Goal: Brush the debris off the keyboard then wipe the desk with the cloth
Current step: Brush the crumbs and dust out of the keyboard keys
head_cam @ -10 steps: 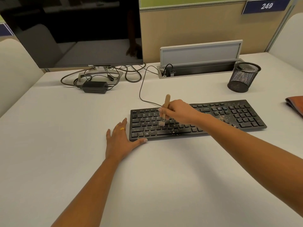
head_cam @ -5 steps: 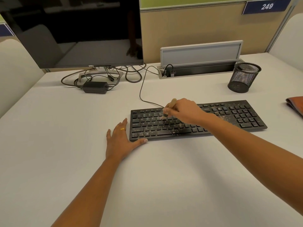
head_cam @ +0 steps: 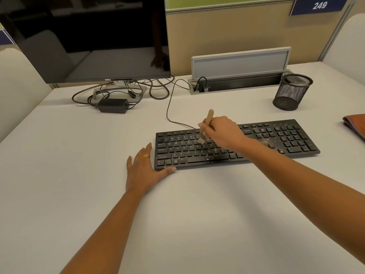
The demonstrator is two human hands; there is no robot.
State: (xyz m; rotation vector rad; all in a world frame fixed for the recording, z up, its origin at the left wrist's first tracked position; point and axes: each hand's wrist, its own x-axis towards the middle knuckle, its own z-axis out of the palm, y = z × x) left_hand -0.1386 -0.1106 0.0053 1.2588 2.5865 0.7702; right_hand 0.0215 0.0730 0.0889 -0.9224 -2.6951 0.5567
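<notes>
Now the brush [head_cam: 208,118] stands straighter than a moment ago, bristles down on the top letter rows of the keyboard [head_cam: 177,149]. The right hand [head_cam: 221,133] grips its wooden handle, which points up and away from the person. The left hand [head_cam: 144,171] lies flat and open on the tabletop [head_cam: 197,204], thumb touching the keyboard's near left corner. The keyboard runs long-ways left to right. Most debris [head_cam: 266,142] sits right of the brush, so the next sweeps likely go that way.
</notes>
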